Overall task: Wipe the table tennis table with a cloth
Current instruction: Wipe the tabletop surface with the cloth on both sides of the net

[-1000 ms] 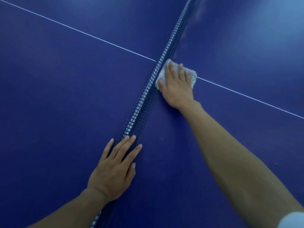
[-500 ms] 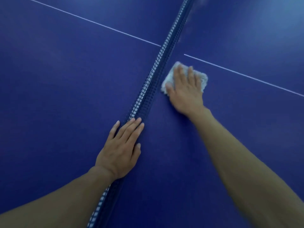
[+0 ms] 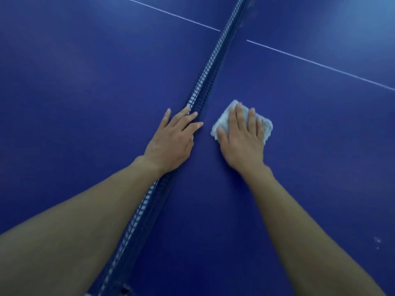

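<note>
One crumpled whitish cloth (image 3: pixel 266 125) lies pressed under the right hand's (image 3: pixel 242 146) straight, spread fingers (image 3: pixel 239 117).

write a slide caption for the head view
Right hand presses a white cloth flat on the blue table beside the net, while the left hand rests on the net.

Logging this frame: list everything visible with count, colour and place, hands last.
table tennis table: one, dark blue, fills the view
net: one, dark blue mesh with a white top band, runs from bottom left to top centre
centre line: one, white, across the table near the top, on both sides of the net
cloth: one, whitish, flat on the table just right of the net
specks: a few, white, on the table at lower right
left hand: one, fingers straight, rests on the net's top
right hand: one, fingers straight, presses on the cloth
</note>
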